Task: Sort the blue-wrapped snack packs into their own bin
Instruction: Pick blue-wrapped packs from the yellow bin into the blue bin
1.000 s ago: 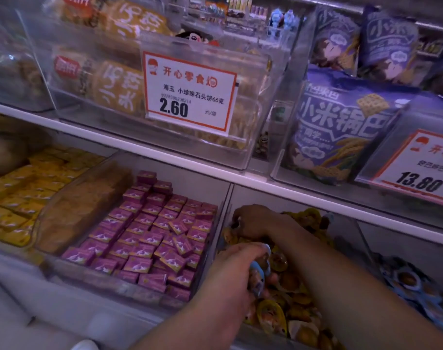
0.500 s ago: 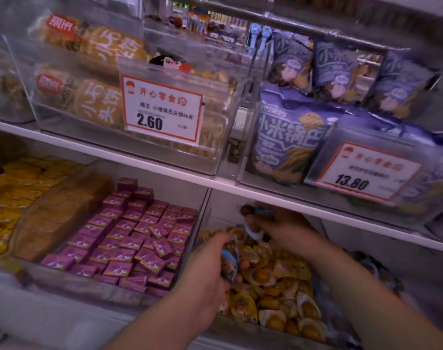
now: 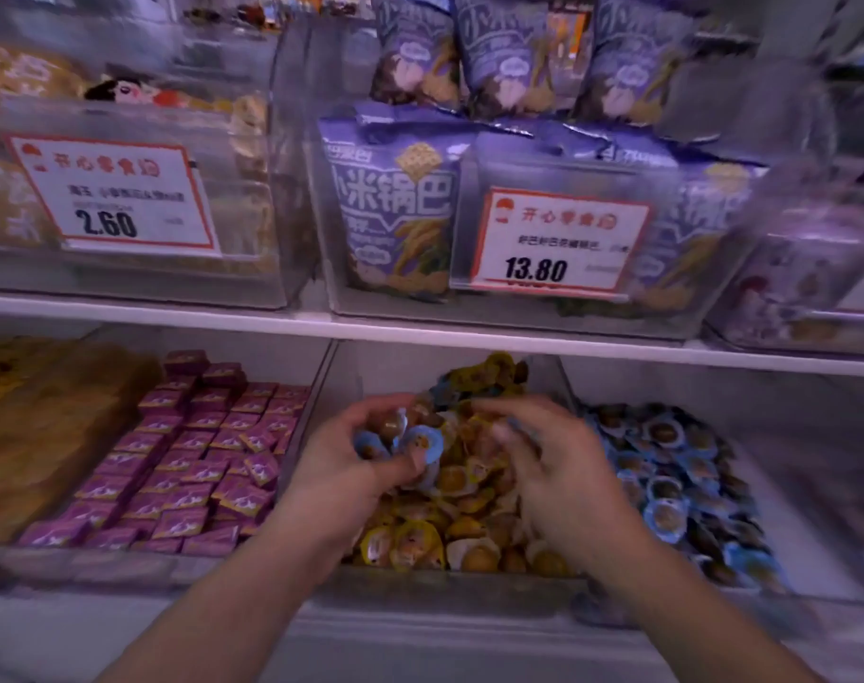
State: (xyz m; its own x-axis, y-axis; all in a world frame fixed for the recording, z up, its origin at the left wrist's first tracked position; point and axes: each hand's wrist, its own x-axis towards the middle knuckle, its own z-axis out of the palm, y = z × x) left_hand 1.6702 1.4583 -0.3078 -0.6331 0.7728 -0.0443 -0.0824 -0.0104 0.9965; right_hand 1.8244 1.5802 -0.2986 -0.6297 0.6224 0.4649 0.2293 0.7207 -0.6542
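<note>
At frame centre, the left hand (image 3: 356,465) clutches several blue-wrapped packs (image 3: 422,443) over the yellow-pack bin (image 3: 449,581). The right hand (image 3: 558,465) is blurred; its grip cannot be told. The loose bunch could spill back among the yellows before reaching the blue bin (image 3: 814,574) at lower right.

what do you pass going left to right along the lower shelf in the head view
yellow-brown packs → purple-wrapped squares → left hand holding blue-wrapped snack packs → yellow-wrapped snack bin → right hand → blue-wrapped pack bin
</note>
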